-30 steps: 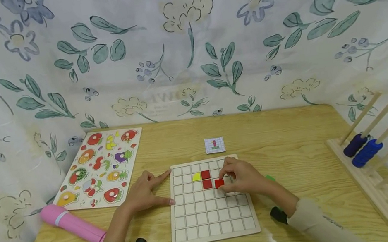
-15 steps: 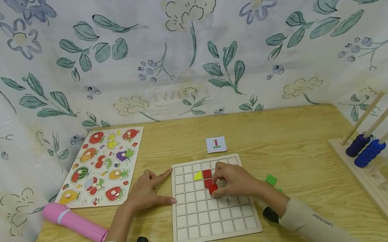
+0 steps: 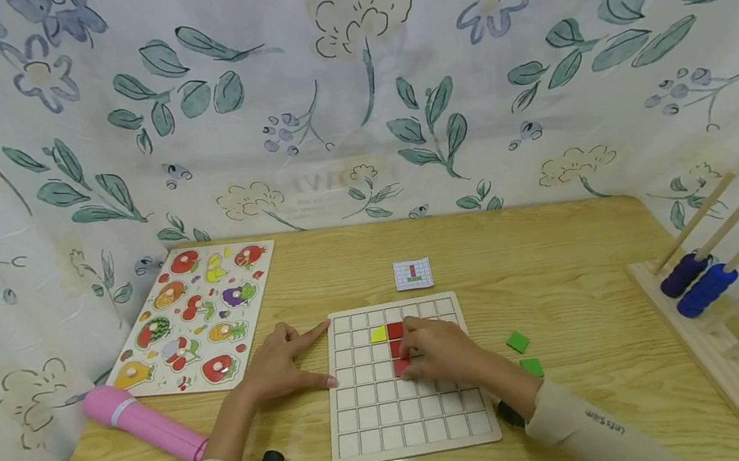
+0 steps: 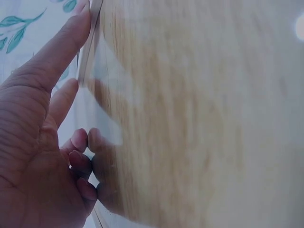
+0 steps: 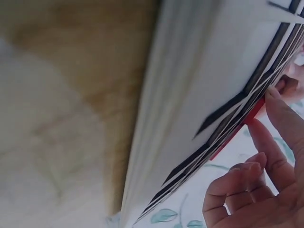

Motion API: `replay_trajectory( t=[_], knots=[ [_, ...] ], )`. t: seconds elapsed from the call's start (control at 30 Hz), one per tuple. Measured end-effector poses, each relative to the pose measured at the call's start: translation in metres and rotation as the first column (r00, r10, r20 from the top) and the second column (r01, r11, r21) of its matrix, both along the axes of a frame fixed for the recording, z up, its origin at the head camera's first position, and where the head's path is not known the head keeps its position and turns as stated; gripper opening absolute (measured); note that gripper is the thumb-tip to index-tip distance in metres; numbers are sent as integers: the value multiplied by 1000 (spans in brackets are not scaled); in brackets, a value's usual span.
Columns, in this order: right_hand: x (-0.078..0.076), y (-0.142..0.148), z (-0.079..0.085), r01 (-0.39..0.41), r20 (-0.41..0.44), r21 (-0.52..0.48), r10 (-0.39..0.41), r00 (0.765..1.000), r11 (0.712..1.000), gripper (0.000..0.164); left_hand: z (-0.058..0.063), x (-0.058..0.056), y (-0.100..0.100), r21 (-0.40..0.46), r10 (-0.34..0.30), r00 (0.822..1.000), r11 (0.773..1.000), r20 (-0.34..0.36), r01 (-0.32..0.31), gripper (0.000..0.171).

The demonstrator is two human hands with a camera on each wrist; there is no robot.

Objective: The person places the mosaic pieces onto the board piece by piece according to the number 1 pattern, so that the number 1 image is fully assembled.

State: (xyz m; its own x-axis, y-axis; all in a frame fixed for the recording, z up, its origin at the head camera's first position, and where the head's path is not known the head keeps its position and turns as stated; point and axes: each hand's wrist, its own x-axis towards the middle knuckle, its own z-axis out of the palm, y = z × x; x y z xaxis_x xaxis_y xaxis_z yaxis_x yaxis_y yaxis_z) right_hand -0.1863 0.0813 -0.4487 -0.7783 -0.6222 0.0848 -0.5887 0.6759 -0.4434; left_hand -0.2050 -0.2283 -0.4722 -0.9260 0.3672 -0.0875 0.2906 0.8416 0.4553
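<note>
A pale gridded board [image 3: 389, 438] lies on the table. One yellow tile [image 3: 378, 334] and a column of red tiles sit in its upper middle cells. Over the column's lower end, my right hand [image 3: 441, 351] holds the lowest red tile [image 3: 401, 367] with thumb and index finger, and covers part of the cells. The right wrist view shows those two fingertips at a red tile [image 5: 254, 109] on the board. My left hand [image 3: 275, 364] touches the board's left edge with straight, spread thumb and index finger; its other fingers are curled in the left wrist view.
Two green tiles [image 3: 518, 341] lie right of the board. Behind it is a small pattern card [image 3: 413, 274]. A fruit puzzle [image 3: 189, 321] and a pink cylindrical object [image 3: 148, 425] lie left. A wooden peg rack [image 3: 725, 353] with blue and purple beads stands right.
My right hand has brought the red tile left and down, to the bottom of the red column. The green tiles have come into fuller view. My left hand stays at the board's edge.
</note>
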Motion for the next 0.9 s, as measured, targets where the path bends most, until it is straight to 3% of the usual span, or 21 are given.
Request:
replay_trajectory(
  t=[0.43, 0.7, 0.9],
  knots=[
    [5, -2, 3, 59, 36, -22, -58, 998, 998, 24, 1, 2, 0, 1, 6, 1000, 1000, 1, -6, 97],
    [1, 24, 5, 98, 203, -241, -48, 978, 966, 45, -1, 1, 0, 2, 3, 1000, 1000, 0, -3, 96],
    [0, 48, 4, 114, 285, -308, -23, 958, 945, 59, 0, 1, 0, 2, 3, 1000, 1000, 2, -3, 96]
  ],
)
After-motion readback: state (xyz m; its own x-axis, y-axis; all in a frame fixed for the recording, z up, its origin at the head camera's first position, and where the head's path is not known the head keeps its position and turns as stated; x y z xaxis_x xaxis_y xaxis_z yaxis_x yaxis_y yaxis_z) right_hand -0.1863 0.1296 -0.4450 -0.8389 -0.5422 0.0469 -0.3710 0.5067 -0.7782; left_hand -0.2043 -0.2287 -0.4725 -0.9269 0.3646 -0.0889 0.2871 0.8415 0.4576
